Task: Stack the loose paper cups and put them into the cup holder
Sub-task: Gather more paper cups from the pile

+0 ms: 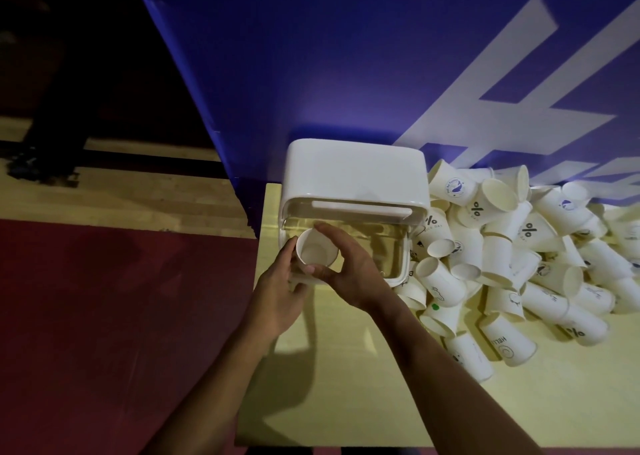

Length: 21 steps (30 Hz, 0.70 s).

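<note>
Cup is gripped at its rim by left hand and right hand at cup holder; judged light and crushable, so best held gently near the stiff rim.

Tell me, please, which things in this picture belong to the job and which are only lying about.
Belong to the job: the paper cup held by the left hand and the right hand; the white cup holder; the pile of loose paper cups beside it.
Only there: the blue banner behind; the yellow table; the red floor.
</note>
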### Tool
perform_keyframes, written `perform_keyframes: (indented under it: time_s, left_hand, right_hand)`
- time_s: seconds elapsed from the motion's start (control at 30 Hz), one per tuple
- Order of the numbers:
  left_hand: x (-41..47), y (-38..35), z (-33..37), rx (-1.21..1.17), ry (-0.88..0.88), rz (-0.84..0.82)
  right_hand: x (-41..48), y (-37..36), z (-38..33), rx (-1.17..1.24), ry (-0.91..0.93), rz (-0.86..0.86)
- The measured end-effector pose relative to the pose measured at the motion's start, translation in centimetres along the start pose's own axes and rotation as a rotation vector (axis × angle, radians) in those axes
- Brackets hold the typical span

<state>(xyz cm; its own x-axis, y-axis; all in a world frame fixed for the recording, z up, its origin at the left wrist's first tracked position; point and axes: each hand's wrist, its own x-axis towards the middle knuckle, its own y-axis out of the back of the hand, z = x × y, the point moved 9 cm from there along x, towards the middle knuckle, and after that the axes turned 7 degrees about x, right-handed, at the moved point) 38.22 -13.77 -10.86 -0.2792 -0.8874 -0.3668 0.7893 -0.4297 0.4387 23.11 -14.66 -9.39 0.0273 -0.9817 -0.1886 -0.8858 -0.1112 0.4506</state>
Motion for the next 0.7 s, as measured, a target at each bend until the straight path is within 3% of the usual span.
perform_keyframes:
  time_s: [0.43, 0.6, 0.7]
  left_hand:
    - [-0.6, 0.6, 0.7, 0.116, -0.012, 0.094]
    - [-3.5, 2.8, 4.9, 0.262, -0.085, 0.402]
    - [-3.9, 0.0, 10.1, 0.273, -0.276, 0.402]
  right_hand:
    - [0.1, 0.2, -0.1, 0.065, -0.020, -0.054]
    - [-4.3, 4.1, 2.2, 0.208, -0.115, 0.127]
    - [-8.3, 8.5, 4.6, 0.217, -0.163, 0.265]
